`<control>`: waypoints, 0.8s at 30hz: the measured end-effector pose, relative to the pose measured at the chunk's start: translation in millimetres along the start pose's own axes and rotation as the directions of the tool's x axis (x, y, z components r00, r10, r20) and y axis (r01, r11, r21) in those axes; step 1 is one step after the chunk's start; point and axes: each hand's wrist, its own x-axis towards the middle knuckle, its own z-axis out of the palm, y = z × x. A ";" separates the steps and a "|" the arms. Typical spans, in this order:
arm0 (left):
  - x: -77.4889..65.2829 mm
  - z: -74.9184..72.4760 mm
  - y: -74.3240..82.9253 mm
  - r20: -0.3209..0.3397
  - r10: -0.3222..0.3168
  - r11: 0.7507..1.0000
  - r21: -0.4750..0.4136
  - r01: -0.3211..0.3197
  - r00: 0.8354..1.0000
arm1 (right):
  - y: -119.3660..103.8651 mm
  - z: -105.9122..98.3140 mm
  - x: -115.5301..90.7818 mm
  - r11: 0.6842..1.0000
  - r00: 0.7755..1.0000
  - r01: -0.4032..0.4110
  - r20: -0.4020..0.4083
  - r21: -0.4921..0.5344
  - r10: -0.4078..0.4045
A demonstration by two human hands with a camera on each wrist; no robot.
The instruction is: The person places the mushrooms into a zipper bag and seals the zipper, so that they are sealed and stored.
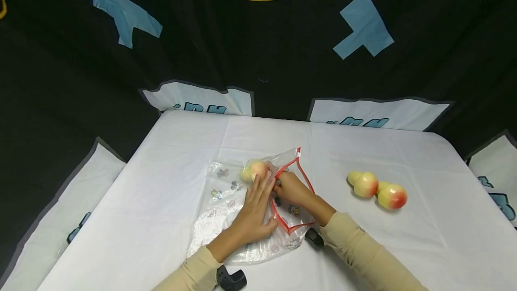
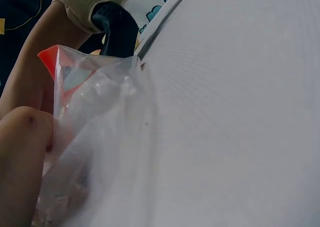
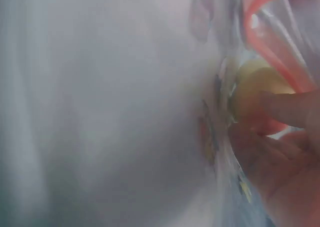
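Note:
A clear plastic bag (image 1: 218,210) with small printed figures and a red-edged mouth lies flat on the white table. My right hand (image 1: 291,187) reaches in through that mouth. In the right wrist view its thumb and fingers (image 3: 285,107) grip a yellow-and-red pear (image 3: 252,92) inside the bag. The same pear (image 1: 257,169) shows through the plastic in the head view. My left hand (image 1: 254,214) lies on top of the bag, fingers extended toward the pear and thumb apart. The left wrist view catches part of the left hand (image 2: 22,162) beside the raised plastic (image 2: 110,102).
Two more pears, one yellow-red pear (image 1: 365,184) and another beside it (image 1: 392,196), lie on the table to the right. White cloth covers the table (image 1: 420,237). Dark fabric (image 1: 258,48) with blue patches hangs behind. Black wrist devices (image 1: 231,278) sit at both cuffs.

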 end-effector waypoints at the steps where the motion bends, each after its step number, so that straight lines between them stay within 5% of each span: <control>1: -0.4 0.1 0.1 0.008 -0.007 1.000 -0.003 0.007 1.000 | -1.0 -1.2 -1.8 1.000 1.000 -0.005 0.015 -0.004 0.005; 8: 0.0 -1.3 3.7 0.048 -0.043 0.999 0.015 0.043 0.998 | -7.5 -32.7 -35.8 0.999 0.995 0.025 0.097 0.033 -0.028; 12: 1.2 -2.6 5.4 0.056 -0.054 0.998 0.024 0.053 0.997 | 0.9 -64.4 -61.7 0.994 0.998 0.012 0.061 0.106 -0.019; 15: 1.8 -2.3 5.4 0.062 -0.062 0.998 0.028 0.060 0.996 | 13.1 -87.4 -78.2 0.993 0.998 -0.044 -0.041 0.112 0.049; 19: 1.8 -0.8 5.6 0.071 -0.068 0.997 0.030 0.066 0.995 | 29.3 -115.6 -96.1 0.983 0.971 -0.179 -0.151 0.047 0.184; 24: 1.7 -0.9 5.9 0.066 -0.070 0.997 0.033 0.067 0.995 | 47.2 -138.4 -108.0 0.957 0.952 -0.287 -0.127 -0.046 0.279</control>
